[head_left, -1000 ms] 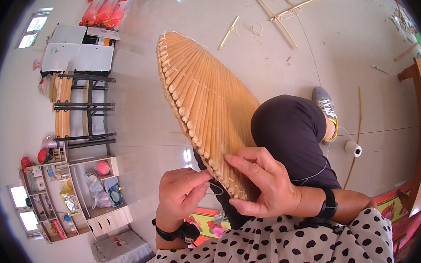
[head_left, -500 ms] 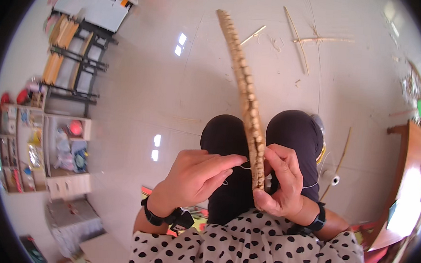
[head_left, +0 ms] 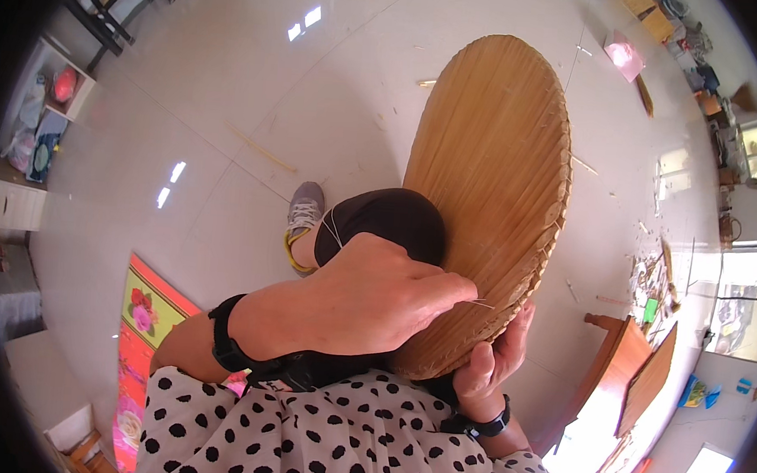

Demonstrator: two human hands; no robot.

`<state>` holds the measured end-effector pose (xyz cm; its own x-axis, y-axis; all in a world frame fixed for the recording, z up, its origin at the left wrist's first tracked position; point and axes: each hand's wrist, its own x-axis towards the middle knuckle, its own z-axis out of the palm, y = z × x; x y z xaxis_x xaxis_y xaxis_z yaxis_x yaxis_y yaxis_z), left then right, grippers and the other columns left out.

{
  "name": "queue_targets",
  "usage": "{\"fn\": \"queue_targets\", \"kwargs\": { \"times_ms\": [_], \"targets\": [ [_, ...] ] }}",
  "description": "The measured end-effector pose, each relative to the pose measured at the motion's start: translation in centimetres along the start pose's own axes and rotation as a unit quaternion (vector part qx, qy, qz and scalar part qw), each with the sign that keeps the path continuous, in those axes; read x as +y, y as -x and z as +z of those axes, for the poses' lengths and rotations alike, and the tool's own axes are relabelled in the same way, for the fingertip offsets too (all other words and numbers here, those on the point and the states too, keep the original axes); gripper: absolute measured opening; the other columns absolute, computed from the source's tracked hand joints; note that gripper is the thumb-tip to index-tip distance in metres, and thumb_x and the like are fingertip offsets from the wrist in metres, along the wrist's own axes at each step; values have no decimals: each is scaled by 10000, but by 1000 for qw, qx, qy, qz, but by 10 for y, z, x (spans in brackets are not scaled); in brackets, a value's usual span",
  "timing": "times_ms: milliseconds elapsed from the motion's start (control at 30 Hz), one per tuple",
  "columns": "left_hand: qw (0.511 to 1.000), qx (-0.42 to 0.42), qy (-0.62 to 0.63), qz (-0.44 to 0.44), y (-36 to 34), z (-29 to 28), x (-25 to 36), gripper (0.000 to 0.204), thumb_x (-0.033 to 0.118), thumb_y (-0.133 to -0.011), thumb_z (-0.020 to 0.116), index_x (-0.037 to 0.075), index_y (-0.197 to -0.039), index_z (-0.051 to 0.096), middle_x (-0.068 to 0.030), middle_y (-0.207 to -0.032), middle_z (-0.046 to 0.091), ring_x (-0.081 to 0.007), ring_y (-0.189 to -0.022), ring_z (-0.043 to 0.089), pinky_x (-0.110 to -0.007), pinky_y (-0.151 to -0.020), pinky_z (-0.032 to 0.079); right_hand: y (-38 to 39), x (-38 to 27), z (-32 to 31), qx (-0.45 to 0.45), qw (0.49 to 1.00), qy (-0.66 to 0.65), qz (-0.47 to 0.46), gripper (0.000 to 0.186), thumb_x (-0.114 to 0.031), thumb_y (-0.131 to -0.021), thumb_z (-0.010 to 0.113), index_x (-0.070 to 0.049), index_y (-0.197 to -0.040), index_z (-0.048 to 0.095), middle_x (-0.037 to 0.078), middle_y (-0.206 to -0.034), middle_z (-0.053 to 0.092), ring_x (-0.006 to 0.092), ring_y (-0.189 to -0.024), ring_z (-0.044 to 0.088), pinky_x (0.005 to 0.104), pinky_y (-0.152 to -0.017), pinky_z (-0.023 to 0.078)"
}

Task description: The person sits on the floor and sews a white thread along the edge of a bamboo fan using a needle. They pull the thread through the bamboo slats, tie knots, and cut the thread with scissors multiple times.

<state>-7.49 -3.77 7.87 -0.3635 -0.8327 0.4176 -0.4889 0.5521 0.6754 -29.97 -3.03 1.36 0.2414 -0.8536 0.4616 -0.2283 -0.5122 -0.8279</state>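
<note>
A round, straw-coloured stalk mat [head_left: 495, 166] stands tilted over my lap, its flat face of side-by-side stalks turned toward the left. Stitches run along its bound rim. My right hand [head_left: 494, 358] grips the rim low on the right, thumb in front and some fingers hidden behind. Across the mat's lower face reaches my left hand [head_left: 349, 295], thumb and forefinger pinched on a thin needle [head_left: 483, 304] that sticks out toward the rim. Fine white thread [head_left: 331, 225] loops over my dark-trousered knee beside the left hand.
A loose stalk [head_left: 262, 149] and scraps lie on the pale tiled floor. At the lower left is a red floral mat [head_left: 138, 334]. Wooden furniture [head_left: 604, 372] stands at the right, near a litter heap [head_left: 653, 284]. A pink dustpan [head_left: 623, 56] lies far right.
The stalk mat has turned from edge-on to showing its broad face. My left hand has swung across that face with the needle. The view has shifted toward the right of the room.
</note>
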Motion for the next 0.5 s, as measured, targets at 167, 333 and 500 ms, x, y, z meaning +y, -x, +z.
{"fn": "queue_targets", "kwargs": {
  "times_ms": [167,333,500],
  "targets": [
    [1000,-3,11,-1,1,6,-4,240,74,-783,713,103,-1017,670,9,-709,657,-174,-554,598,-281,-505,439,6,1,1,18,1000,9,14,668,-422,-928,545,-46,-1463,407,207,-1243,520,306,-1108,483,429,-962,389],
    [1000,3,27,11,0,11,-5,253,59,-770,697,78,-1019,654,1,-713,655,-175,-564,604,-284,-506,442,7,-1,0,23,999,11,22,671,-423,-928,533,-34,-1459,404,206,-1264,503,306,-1122,470,430,-970,383],
    [1000,-3,14,10,-1,13,-8,257,61,-764,683,75,-1019,648,-3,-721,657,-182,-568,608,-285,-502,447,6,-3,2,34,998,-5,49,681,-441,-919,538,22,-1408,436,198,-1279,484,297,-1131,464,420,-986,372]
  ]
}}
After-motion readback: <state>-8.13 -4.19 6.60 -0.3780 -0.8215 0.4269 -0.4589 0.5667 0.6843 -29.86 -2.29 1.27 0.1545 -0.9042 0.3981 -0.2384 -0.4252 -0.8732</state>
